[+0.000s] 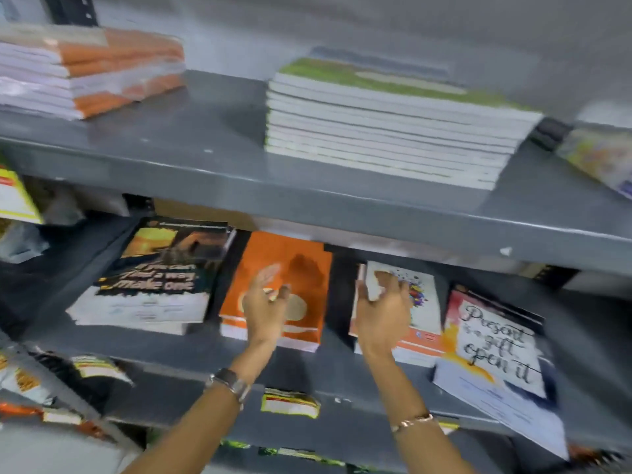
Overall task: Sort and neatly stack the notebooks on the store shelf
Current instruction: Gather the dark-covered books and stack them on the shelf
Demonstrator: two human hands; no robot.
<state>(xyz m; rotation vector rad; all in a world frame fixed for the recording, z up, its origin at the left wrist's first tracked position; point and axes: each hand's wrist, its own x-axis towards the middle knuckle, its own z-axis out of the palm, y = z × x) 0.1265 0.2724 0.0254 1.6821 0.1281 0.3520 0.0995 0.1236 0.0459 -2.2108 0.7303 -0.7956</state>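
Observation:
On the middle grey shelf (191, 347) lie several notebook piles: a dark one reading "make one" (150, 278), an orange pile (301, 261), a white floral pile (422, 302), and a "Present is a gift" notebook (496, 340) hanging over the shelf's front edge. My left hand (263, 306) hovers over the orange pile with fingers apart, holding nothing. My right hand (383, 306) rests at the floral pile's left side, fingers curled around a small white thing; the blur hides what it is. On the upper shelf stands a tall green-topped stack (393, 131).
An orange-spined stack wrapped in plastic (89, 66) sits at the upper shelf's far left, and a colourful notebook (602, 159) at its right end. Yellow price labels (290, 403) are stuck on the lower shelf's front edge. More packets fill the bottom left.

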